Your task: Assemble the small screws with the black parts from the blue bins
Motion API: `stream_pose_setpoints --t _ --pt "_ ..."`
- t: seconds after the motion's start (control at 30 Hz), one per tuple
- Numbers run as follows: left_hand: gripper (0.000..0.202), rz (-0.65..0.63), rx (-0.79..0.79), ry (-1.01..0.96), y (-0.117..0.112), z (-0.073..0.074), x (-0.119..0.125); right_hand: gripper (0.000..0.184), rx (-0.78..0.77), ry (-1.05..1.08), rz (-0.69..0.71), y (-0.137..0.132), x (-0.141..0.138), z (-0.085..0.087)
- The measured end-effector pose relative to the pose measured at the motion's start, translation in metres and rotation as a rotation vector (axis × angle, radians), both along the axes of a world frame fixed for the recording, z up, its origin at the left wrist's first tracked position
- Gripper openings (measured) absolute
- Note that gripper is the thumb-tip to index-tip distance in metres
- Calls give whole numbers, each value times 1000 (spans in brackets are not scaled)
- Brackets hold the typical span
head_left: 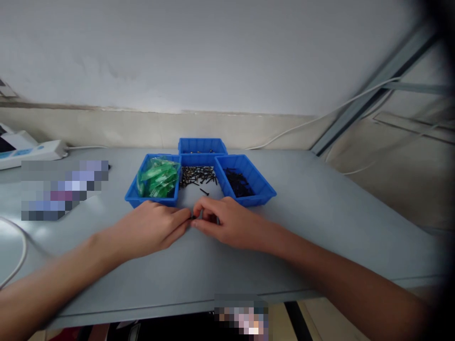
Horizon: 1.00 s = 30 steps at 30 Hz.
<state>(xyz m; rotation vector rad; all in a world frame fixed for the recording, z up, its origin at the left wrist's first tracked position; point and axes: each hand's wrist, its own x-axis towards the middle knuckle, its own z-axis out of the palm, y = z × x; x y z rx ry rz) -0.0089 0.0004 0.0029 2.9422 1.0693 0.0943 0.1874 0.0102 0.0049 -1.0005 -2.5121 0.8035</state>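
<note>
My left hand (pixel 152 227) and my right hand (pixel 232 221) meet fingertip to fingertip just above the tabletop. Both are closed in a pinch at a small dark piece (pixel 194 218), mostly hidden by the fingers; its kind is too small to tell. Just beyond them lies a single black screw (pixel 204 192). Farther back, many loose black screws (pixel 199 175) are spread between the blue bins. The left blue bin (pixel 152 200) holds green plastic packets (pixel 159 177). Dark, thin pieces that look like screws (pixel 239 182) fill part of the right blue bin (pixel 261 182).
A third blue bin (pixel 202 145) stands at the back with a few small brassy bits. On the left are a white power strip (pixel 39 154) and a blurred-out object (pixel 67 192). A white cable (pixel 302 124) runs along the wall to a metal shelf post (pixel 355 104).
</note>
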Motion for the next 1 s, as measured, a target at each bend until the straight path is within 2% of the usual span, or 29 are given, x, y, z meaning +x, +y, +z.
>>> stream_pose_setpoints --t 1.0 --pt "25 -8 19 -24 -1 4 1 10 1 15 16 -3 0 3"
